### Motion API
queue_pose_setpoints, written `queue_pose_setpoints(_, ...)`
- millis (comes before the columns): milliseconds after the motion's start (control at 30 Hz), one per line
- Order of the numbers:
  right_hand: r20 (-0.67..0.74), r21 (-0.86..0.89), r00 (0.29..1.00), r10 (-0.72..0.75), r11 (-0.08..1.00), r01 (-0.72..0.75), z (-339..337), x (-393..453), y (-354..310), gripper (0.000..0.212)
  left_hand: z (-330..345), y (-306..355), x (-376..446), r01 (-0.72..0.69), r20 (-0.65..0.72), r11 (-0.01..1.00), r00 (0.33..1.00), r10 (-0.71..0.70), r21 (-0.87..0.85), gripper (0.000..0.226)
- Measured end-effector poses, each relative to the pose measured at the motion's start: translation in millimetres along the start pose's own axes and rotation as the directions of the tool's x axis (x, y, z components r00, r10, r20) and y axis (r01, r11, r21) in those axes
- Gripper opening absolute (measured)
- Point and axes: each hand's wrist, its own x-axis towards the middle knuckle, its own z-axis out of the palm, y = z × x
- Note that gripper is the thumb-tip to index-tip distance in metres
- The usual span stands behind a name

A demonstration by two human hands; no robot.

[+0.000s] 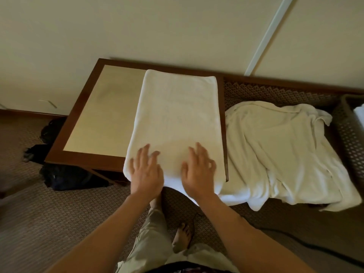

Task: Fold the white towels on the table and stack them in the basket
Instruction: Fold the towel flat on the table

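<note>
On the wood-framed table [59, 146], my left hand [145, 172] and right hand [199, 174] pressed spread fingers flat on the folded terry towel [177, 115].

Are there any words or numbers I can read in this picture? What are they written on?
None: no words, numbers or labels show anywhere.
The folded towel under the left hand and right hand is plain white.
The loose towels, the table and the basket carry no writing.
The dark things on the floor are too dim to tell.
</note>
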Motion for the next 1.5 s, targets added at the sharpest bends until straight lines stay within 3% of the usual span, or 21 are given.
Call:
queue_pose_setpoints(67, 0.165, -0.004, 0.979, -0.119, 0.993, 0.121, 11, 4, -8, 0.058, 8, 4, 19, -0.101, 0.124, 0.992, 0.988, 0.091, 0.073, 0.052)
queue_pose_setpoints(167, 0.3, -0.127, 0.946, -0.122, 0.978, 0.166, 15, 10, 9, 0.064, 11, -13, 32, -0.187, 0.21, 0.959, 0.967, 0.142, 0.213, 0.068)
queue_pose_setpoints(367, 0.245, -0.172, 0.961, 0.13, 0.981, -0.089, -6, 9, 60, 0.064, 1, -59, 31, -0.116, 0.152, 0.952, 0.986, 0.075, 0.283, 0.07)
queue_pose_setpoints(467, 0.26, -0.163, 0.925, 0.277, 0.957, -0.24, -11, 2, 70, 0.062, -4, -73, 32, -0.066, 0.122, 0.962, 0.992, 0.035, 0.266, 0.068)
queue_pose_setpoints(700, 0.252, -0.163, 0.858, 0.447, 0.894, -0.418, -13, 9, 40, 0.066, -12, -57, 38, 0.02, 0.151, 0.931, 0.985, -0.08, 0.366, 0.072)
queue_pose_setpoints(800, 0.203, -0.145, 0.925, 0.32, 0.944, -0.295, -8, 22, 24, 0.073, -14, -31, 46, 0.064, 0.122, 0.947, 0.987, -0.107, 0.314, 0.073)
queue_pose_setpoints(900, 0.245, -0.092, 0.968, 0.054, 0.995, -0.033, 6, 45, 6, 0.07, -7, -1, 63, -0.116, 0.168, 0.972, 0.982, 0.082, 0.206, 0.075)
queue_pose_setpoints(1000, 0.327, -0.089, 0.943, -0.058, 0.992, 0.092, 21, 75, -2, 0.069, 8, 15, 93, -0.216, 0.236, 0.964, 0.956, 0.175, 0.157, 0.075)
queue_pose_setpoints(1100, 0.315, -0.135, 0.949, -0.025, 0.988, 0.071, 23, 101, 14, 0.066, 12, 1, 118, -0.189, 0.218, 0.965, 0.965, 0.148, 0.182, 0.07)
queue_pose_setpoints(1267, 0.306, -0.241, 0.919, 0.25, 0.954, -0.179, 1, 141, 49, 0.065, -4, -42, 148, -0.033, 0.14, 0.977, 0.99, 0.003, 0.209, 0.073)
queue_pose_setpoints(1433, 0.245, -0.204, 0.946, 0.212, 0.965, -0.163, 12, 170, 30, 0.072, -10, -36, 179, 0.107, 0.09, 0.967, 0.987, -0.131, 0.231, 0.079)
queue_pose_setpoints(1500, 0.24, -0.169, 0.957, 0.16, 0.978, -0.121, 19, 196, 21, 0.07, -6, -21, 204, 0.042, 0.102, 0.978, 0.993, -0.064, 0.203, 0.078)
